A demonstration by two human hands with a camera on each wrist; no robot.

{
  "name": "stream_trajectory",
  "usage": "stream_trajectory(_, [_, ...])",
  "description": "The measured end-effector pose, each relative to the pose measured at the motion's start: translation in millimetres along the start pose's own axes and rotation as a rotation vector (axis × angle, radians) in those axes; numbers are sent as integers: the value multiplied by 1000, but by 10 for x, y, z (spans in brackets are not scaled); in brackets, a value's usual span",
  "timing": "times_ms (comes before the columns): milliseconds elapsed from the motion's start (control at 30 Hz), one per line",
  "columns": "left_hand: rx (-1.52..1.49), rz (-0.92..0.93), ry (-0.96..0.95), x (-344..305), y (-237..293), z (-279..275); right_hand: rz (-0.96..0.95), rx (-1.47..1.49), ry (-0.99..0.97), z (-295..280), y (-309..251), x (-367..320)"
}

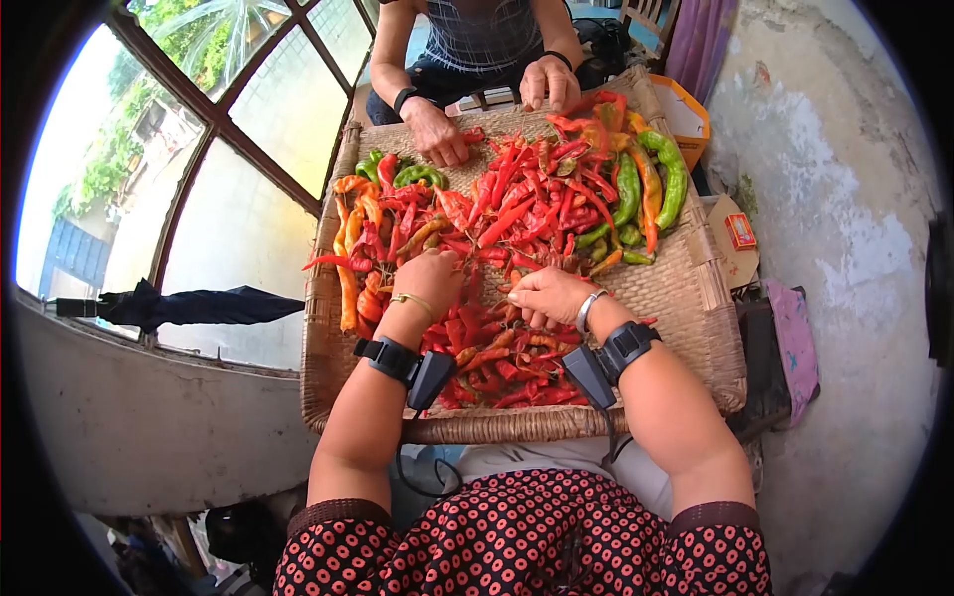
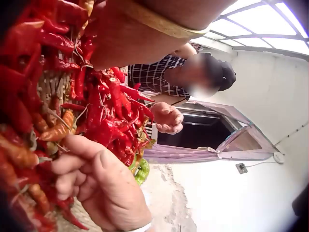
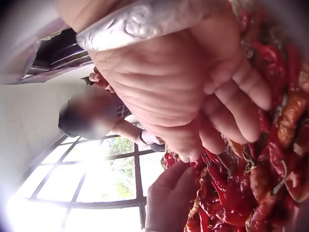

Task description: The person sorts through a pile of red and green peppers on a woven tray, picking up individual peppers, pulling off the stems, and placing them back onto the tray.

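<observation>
Red peppers lie heaped on a woven tray. My left hand reaches over the near part of the heap; its fingertips are partly hidden, so any grip is unclear. In the right wrist view that left hand bends its fingers close to red peppers. To its right, my right hand hovers low over the peppers, palm down, fingers loosely bent around nothing visible. The left wrist view has my right hand beside an orange-red pepper.
Across the tray a person's two hands are at its far edge. Green peppers lie at the far right, orange ones at the left. A folded umbrella sits left of the tray, a small red box right.
</observation>
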State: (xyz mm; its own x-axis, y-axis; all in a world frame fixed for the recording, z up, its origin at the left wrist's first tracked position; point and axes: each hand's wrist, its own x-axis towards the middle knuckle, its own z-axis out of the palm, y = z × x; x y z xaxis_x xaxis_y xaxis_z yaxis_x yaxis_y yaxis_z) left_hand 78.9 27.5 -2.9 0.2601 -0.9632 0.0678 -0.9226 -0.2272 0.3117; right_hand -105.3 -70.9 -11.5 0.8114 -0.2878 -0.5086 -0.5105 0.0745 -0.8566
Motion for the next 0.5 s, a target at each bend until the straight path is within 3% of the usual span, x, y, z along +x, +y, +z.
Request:
stream_trajectory(100, [255, -137, -145, -60, 40, -1, -70, -48, 29, 14, 52, 29])
stream_trajectory(200, [338, -115, -167, -67, 152, -1, -84, -145, -5, -10, 25, 23])
stream_trajectory(500, [100, -6, -174, -33, -5, -33, -101, -146, 83, -24, 76, 46])
